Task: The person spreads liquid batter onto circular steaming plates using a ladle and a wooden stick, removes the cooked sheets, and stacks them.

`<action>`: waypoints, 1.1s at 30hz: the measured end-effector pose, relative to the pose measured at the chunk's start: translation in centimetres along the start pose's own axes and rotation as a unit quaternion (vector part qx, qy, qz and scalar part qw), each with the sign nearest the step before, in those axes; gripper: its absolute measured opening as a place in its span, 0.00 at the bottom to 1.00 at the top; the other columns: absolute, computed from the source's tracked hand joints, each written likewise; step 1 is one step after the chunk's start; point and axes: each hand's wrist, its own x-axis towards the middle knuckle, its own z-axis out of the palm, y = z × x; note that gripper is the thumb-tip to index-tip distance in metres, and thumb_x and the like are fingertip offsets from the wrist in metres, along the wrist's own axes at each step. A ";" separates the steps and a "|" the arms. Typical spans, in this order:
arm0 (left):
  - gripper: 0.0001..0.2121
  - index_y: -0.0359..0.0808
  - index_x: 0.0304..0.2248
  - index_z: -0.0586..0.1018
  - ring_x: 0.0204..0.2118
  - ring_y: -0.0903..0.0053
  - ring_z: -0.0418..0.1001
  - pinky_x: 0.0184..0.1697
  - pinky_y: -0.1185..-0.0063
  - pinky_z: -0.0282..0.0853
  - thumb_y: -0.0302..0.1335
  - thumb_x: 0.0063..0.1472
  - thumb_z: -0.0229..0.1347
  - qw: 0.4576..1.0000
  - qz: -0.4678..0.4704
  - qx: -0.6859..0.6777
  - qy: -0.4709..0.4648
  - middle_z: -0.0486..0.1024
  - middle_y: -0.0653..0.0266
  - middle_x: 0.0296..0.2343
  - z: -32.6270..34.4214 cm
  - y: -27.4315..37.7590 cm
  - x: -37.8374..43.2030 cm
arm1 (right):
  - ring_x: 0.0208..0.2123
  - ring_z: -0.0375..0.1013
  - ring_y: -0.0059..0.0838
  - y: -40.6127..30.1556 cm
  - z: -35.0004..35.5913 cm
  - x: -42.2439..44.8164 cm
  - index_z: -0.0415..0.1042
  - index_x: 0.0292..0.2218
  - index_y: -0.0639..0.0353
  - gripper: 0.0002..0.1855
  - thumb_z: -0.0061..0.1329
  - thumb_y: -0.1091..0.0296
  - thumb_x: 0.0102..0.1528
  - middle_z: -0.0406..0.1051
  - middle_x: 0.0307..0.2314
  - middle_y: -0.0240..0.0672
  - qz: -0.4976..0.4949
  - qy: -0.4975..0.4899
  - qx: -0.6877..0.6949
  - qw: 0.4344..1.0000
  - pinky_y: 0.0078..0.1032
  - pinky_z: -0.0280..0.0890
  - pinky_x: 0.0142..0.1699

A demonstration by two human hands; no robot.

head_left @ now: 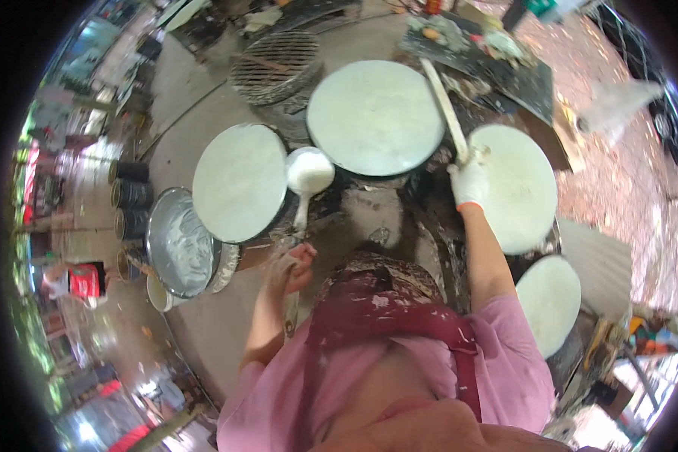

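Note:
My left hand (298, 266), bare, grips the long handle of a ladle (311, 169) whose round bowl is full of white batter. The bowl hangs between the left round griddle (240, 183) and the large middle griddle (376, 116). In a white glove with an orange cuff, my right hand (469, 182) holds a long flat wooden stick (445, 110), which slants forward past the middle griddle's right edge. That hand is over the left edge of the right griddle (514, 189). Pale, smooth layers cover these griddles and a smaller one (549, 305) farther right.
A metal basin (182, 246) smeared with white batter stands at the left, beside several dark cans (131, 193). Behind the griddles lies a round slatted grate (277, 66). A dark board (486, 62) with clutter is at back right. Another person (82, 279) is far left.

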 end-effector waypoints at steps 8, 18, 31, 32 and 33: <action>0.17 0.29 0.38 0.67 0.05 0.83 0.50 0.10 0.80 0.46 0.38 0.66 0.39 0.992 0.010 0.110 -0.054 0.58 0.71 0.13 -5.4 -0.7 6.1 | 0.34 0.71 0.50 2.8 -9.1 2.4 0.68 0.41 0.56 0.15 0.42 0.62 0.52 0.72 0.32 0.49 -0.059 0.076 -0.098 0.990 0.38 0.65 0.39; 0.16 0.32 0.36 0.70 0.04 0.83 0.48 0.09 0.80 0.44 0.40 0.63 0.44 0.990 -0.051 0.051 -0.117 0.57 0.71 0.11 2.2 -1.3 9.1 | 0.37 0.66 0.19 17.5 -28.1 0.1 0.66 0.47 0.66 0.24 0.52 0.78 0.46 0.70 0.36 0.32 -0.010 0.201 0.294 0.934 0.19 0.62 0.44; 0.12 0.32 0.36 0.70 0.04 0.86 0.50 0.08 0.83 0.49 0.35 0.64 0.43 0.904 -0.204 0.141 -0.347 0.57 0.75 0.11 13.8 -4.9 17.2 | 0.32 0.65 0.16 22.8 -46.5 -30.1 0.68 0.45 0.63 0.25 0.54 0.67 0.45 0.68 0.31 0.24 0.142 0.306 0.108 0.935 0.18 0.62 0.40; 0.13 0.32 0.36 0.70 0.04 0.87 0.50 0.08 0.83 0.49 0.34 0.64 0.42 0.883 -0.255 0.123 -0.374 0.57 0.75 0.11 14.1 -6.0 18.3 | 0.32 0.65 0.17 23.3 -47.1 -32.5 0.69 0.45 0.63 0.25 0.54 0.66 0.44 0.69 0.31 0.25 0.163 0.295 0.056 0.940 0.18 0.62 0.40; 0.13 0.31 0.36 0.70 0.04 0.87 0.50 0.08 0.83 0.48 0.34 0.64 0.42 0.864 -0.296 0.091 -0.397 0.57 0.75 0.11 14.5 -7.2 18.9 | 0.32 0.66 0.18 22.8 -47.9 -34.5 0.69 0.44 0.63 0.25 0.55 0.66 0.43 0.70 0.31 0.25 0.173 0.273 -0.003 0.946 0.19 0.62 0.40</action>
